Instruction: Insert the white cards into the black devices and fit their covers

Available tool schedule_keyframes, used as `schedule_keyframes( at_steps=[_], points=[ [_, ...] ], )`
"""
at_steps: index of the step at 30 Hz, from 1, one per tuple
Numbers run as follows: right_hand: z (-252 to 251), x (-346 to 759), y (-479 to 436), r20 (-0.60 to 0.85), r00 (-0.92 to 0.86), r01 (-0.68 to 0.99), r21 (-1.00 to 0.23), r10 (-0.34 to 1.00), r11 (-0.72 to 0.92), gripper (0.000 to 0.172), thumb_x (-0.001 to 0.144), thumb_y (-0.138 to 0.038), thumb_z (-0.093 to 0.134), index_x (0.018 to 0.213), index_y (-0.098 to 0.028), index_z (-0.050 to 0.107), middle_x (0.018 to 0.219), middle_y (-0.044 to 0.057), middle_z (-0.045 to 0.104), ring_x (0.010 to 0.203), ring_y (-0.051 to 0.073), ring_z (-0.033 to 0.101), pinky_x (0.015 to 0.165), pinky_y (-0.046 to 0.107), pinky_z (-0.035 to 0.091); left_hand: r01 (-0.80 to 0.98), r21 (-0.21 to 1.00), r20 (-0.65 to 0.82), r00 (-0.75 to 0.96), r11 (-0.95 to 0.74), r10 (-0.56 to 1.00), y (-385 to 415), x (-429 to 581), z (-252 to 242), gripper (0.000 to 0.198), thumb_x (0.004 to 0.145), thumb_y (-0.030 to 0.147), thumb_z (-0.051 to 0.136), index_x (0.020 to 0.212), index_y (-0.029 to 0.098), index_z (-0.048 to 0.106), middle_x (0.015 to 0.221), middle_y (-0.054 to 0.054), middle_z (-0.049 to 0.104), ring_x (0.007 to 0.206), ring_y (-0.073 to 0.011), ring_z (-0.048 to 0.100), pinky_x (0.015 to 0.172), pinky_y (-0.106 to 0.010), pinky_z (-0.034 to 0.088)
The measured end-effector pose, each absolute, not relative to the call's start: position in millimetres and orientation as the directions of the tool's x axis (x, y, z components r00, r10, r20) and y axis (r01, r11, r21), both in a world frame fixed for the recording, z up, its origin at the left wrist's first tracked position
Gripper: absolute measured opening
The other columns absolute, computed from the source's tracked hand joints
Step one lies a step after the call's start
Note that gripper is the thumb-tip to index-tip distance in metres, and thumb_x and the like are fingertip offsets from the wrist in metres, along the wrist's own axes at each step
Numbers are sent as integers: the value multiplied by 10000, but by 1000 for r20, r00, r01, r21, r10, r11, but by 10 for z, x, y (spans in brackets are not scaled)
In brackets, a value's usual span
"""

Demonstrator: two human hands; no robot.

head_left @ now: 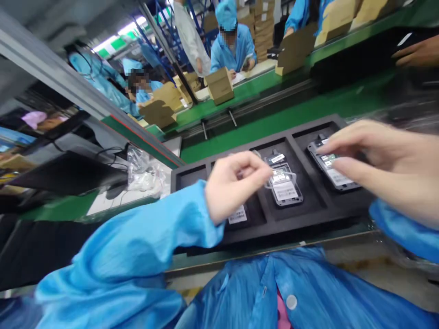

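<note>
My left hand is closed in a pinch over the middle of a dark foam tray. From its fingertips sticks out a thin, clear plastic loop, its exact kind unclear. Below the loop a phone with its back off lies in a compartment, showing a white label. My right hand has thumb and forefinger apart above another opened phone in the right compartment; whether they touch it I cannot tell. A third phone is mostly hidden under my left hand.
Beyond the tray runs a green conveyor belt. Cardboard boxes stand along the far bench, where people in blue work. At left are a monitor, crumpled clear bags and a slanting metal post. Another person's hand shows at upper right.
</note>
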State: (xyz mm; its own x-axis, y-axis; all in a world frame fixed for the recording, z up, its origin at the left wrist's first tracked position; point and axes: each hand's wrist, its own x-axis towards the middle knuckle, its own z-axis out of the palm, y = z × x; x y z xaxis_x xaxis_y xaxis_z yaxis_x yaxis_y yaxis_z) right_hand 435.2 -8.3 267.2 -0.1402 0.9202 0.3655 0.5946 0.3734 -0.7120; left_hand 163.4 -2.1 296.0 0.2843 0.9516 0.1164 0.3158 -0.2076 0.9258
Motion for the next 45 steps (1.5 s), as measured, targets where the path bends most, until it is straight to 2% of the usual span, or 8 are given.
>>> schedule_keyframes(
  at_steps=[3, 6, 12, 19, 27, 33, 39, 45],
  points=[
    [2724, 4186, 61, 275, -236, 446, -822, 932, 355, 421, 898, -626, 642, 961, -221, 738, 944, 46, 709, 846, 193, 628, 792, 350, 482, 181, 976, 64, 302, -123, 951, 72, 1960, 2824, 408, 801, 536, 818, 740, 155, 685, 594, 39, 462, 588, -80, 369, 569, -236, 318],
    [2710, 4180, 93, 256, -235, 373, -867, 938, 330, 523, 876, -728, 608, 911, -225, 748, 910, 44, 712, 852, 216, 643, 757, 349, 478, 139, 987, 36, 277, -77, 960, 98, 2045, 2779, 433, 768, 551, 848, 728, 155, 677, 604, 41, 466, 595, -80, 377, 576, -227, 341],
    [2652, 4279, 141, 205, -158, 419, -872, 966, 254, 474, 839, -684, 699, 883, -214, 746, 821, 22, 684, 745, 158, 586, 735, 320, 477, 128, 989, 30, 313, -74, 949, 212, 2175, 2783, 399, 776, 525, 855, 720, 170, 683, 599, 38, 492, 574, -79, 386, 542, -223, 332],
    [2702, 4458, 238, 165, -167, 431, -875, 972, 223, 394, 846, -603, 721, 772, -216, 703, 869, 35, 686, 810, 187, 610, 677, 309, 468, 138, 983, 68, 319, -118, 945, 390, 2361, 2702, 381, 800, 531, 835, 743, 173, 717, 609, 24, 529, 578, -86, 401, 551, -231, 340],
    [2617, 4663, 373, 156, -208, 497, -833, 966, 242, 374, 937, -593, 618, 956, -239, 735, 994, 25, 721, 954, 215, 654, 775, 327, 489, 119, 991, 20, 311, -60, 950, 510, 2530, 2579, 358, 808, 484, 839, 720, 169, 694, 589, 34, 484, 569, -82, 382, 556, -238, 328],
    [2564, 4660, 439, 172, -175, 493, -837, 970, 237, 408, 882, -610, 683, 965, -215, 743, 926, 37, 712, 862, 195, 645, 777, 328, 497, 121, 991, 17, 302, -56, 953, 572, 2579, 2575, 350, 803, 480, 842, 719, 172, 698, 597, 29, 512, 572, -84, 401, 557, -236, 347],
    [2500, 4665, 474, 132, -169, 453, -870, 977, 196, 426, 872, -625, 695, 821, -202, 701, 881, 42, 694, 840, 188, 623, 727, 311, 476, 167, 983, 25, 307, -80, 951, 582, 2576, 2556, 322, 835, 460, 806, 744, 170, 700, 651, 12, 577, 595, -91, 439, 573, -237, 362],
    [2631, 4811, 424, 279, -225, 527, -771, 934, 357, 371, 892, -572, 693, 775, -220, 685, 915, 40, 684, 900, 205, 613, 859, 374, 466, 312, 920, 135, 319, -238, 938, 654, 2535, 2488, 212, 921, 377, 685, 933, 177, 752, 727, 5, 602, 647, -109, 495, 616, -246, 410]
  ],
)
